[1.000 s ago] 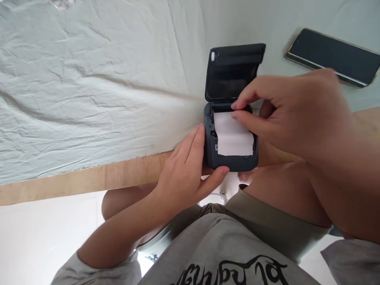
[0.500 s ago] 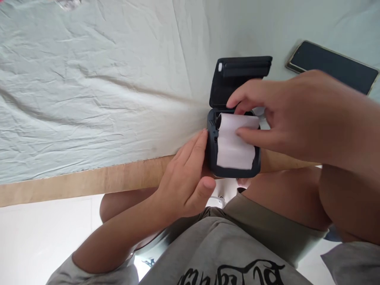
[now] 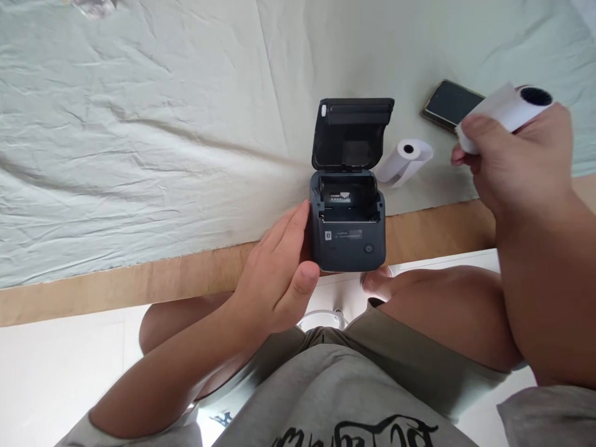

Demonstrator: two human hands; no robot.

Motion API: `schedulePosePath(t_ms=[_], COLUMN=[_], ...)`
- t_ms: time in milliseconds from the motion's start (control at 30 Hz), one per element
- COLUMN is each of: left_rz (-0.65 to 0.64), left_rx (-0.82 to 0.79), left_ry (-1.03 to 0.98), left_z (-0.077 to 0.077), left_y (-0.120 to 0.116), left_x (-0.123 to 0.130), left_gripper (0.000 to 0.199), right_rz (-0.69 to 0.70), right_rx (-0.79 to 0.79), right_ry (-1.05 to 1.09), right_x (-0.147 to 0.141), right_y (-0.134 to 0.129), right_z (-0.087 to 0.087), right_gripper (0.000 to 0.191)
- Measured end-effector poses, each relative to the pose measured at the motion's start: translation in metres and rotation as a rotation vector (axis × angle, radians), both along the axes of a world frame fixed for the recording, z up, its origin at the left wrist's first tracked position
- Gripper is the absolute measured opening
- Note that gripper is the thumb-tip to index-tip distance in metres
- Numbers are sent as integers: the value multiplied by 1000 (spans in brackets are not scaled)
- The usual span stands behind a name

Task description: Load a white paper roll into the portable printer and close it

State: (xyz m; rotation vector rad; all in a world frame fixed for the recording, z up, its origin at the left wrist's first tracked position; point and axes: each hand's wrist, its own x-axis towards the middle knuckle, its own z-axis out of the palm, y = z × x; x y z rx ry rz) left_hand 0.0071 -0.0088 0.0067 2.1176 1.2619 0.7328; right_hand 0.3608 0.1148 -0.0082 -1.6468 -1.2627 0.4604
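Steadying a small dark grey plastic receipt printer (image 3: 348,233) at the near edge of the table, the left hand (image 3: 279,273) lies against the printer's left wall, fingers pressed together along the side and thumb hooked round the front lower corner.

Item 1: printer. Stands upright on the bare light-wood table edge (image 3: 139,288), just where the wrinkled pale green cloth (image 3: 139,136) ends. Hinged lid (image 3: 352,131) raised and tilted back. Paper bay (image 3: 348,197) open, with no roll seated in it; only the inner fittings show.

Item 2: white thermal paper roll with dark hollow core (image 3: 507,112), held by the right hand (image 3: 516,167) up and well to the right of the printer, clear of the table. Fingers curled round the roll, thumb across its near end.

Item 3: second white paper roll (image 3: 404,160), lying on its side on the cloth just beside the raised lid, to its right, untouched.

Item 4: black slab phone (image 3: 451,103), screen dark, flat on the cloth behind the second roll, partly hidden by the right hand.

Progress, as judged: lid open and bay vacant count as done; a roll in the bay, paper fed out over the front, and lid shut are all outstanding.

Obstructions: none lies between the held roll and the bay. The printer sits close to the table edge, above the person's lap, so the left hand's brace matters. The loose second roll could trundle if nudged.
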Motion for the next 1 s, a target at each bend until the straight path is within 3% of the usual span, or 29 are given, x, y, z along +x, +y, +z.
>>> schedulePosePath(t_ms=[200, 400, 500, 600, 700, 833, 1000], left_rz=[-68, -46, -36, -53, -75, -64, -38], left_rx=[-44, -68, -79, -48, -24, -36, -74], left_ry=[-88, -99, -84, -93, -116, -74, -63], left_z=[-3, 0, 1, -1, -5, -5, -1], left_y=[3, 3, 3, 4, 5, 4, 1], left_x=[0, 1, 2, 2, 1, 0, 0], left_gripper=[95, 93, 93, 93, 90, 86, 82], right_rz=[-51, 57, 43, 99, 239, 403, 331], right_rx=[-124, -173, -207, -16, 166, 37, -106], right_ry=[-285, -359, -414, -518, -625, -710, -664], right_x=[-2, 5, 2, -11, -33, -59, -61], right_y=[-21, -20, -27, -42, -54, -49, -38], right_z=[10, 4, 13, 29, 39, 32, 26], right_gripper=[39, 48, 58, 48, 37, 50, 39])
